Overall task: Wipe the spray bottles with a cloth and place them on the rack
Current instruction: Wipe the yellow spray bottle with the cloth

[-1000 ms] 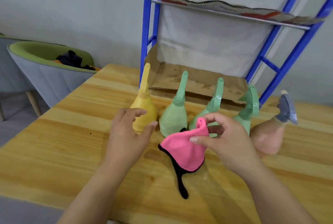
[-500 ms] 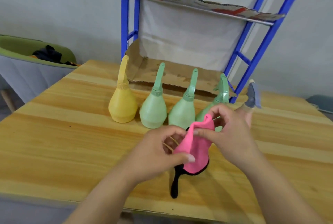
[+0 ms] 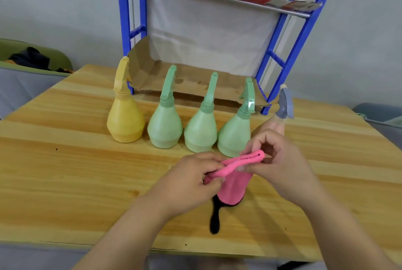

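Observation:
Both hands hold a pink cloth (image 3: pixel 233 185) with black edging above the wooden table (image 3: pixel 65 172). My left hand (image 3: pixel 191 179) pinches its left end, and my right hand (image 3: pixel 276 161) pinches its upper right edge. A black strip of the cloth hangs down to the table. Behind the hands stand a yellow spray bottle (image 3: pixel 125 115), then three green spray bottles (image 3: pixel 165 125), (image 3: pixel 201 129), (image 3: pixel 233 133) in a row. A pinkish bottle with a grey trigger head (image 3: pixel 283 105) is partly hidden behind my right hand. The blue rack (image 3: pixel 291 52) rises at the back of the table.
Cardboard sheets (image 3: pixel 191 80) line the rack's lower and upper shelves. A green and grey chair (image 3: pixel 28 74) with dark clothing on it stands to the left of the table. The table's front edge runs just below my forearms.
My left hand came over from the yellow bottle and took hold of the cloth. Both hands now stretch the cloth's top edge between them. The view shifted, showing all the bottles.

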